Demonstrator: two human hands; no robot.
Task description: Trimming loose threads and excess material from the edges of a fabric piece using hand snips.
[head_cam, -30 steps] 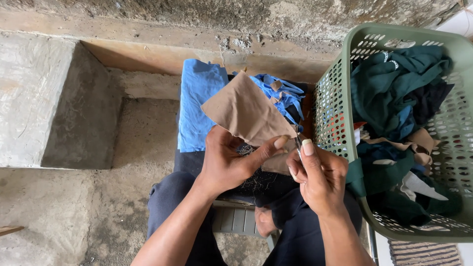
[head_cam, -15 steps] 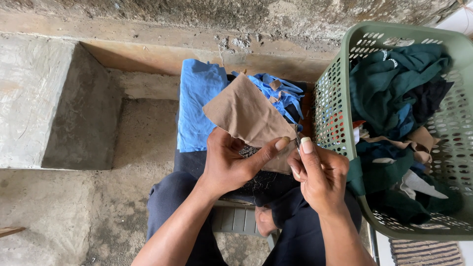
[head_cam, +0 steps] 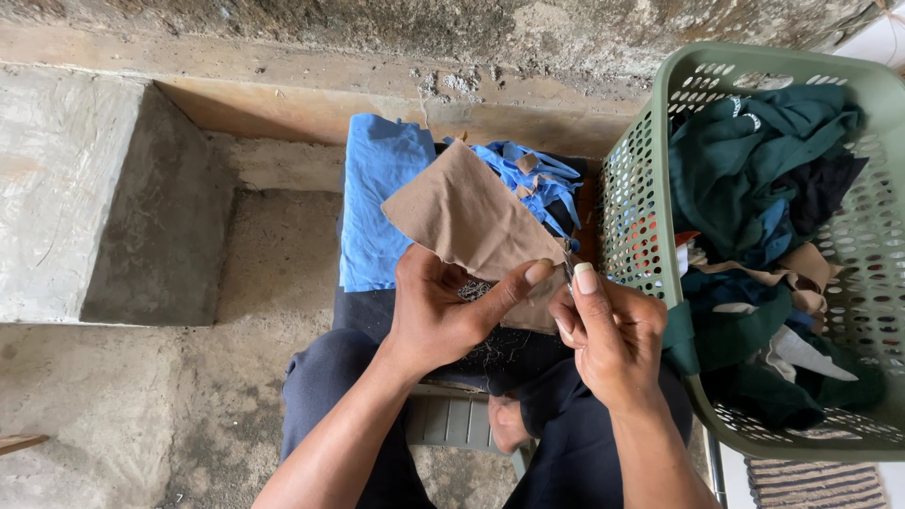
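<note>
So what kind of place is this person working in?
Probably a bare outdoor or back-of-house work corner, not a proper workshop. The floor is rough concrete, with a concrete block; a green plastic basket is heaped with fabric scraps. Both hands hold a tan cloth piece.

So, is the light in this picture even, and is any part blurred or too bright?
Head view: soft, even daylight, weak shadows; the hands, left and right, and the brown cloth look sharp; the top right corner beside the green basket is washed out white; the edges bend slightly, as with a wide lens.
</note>
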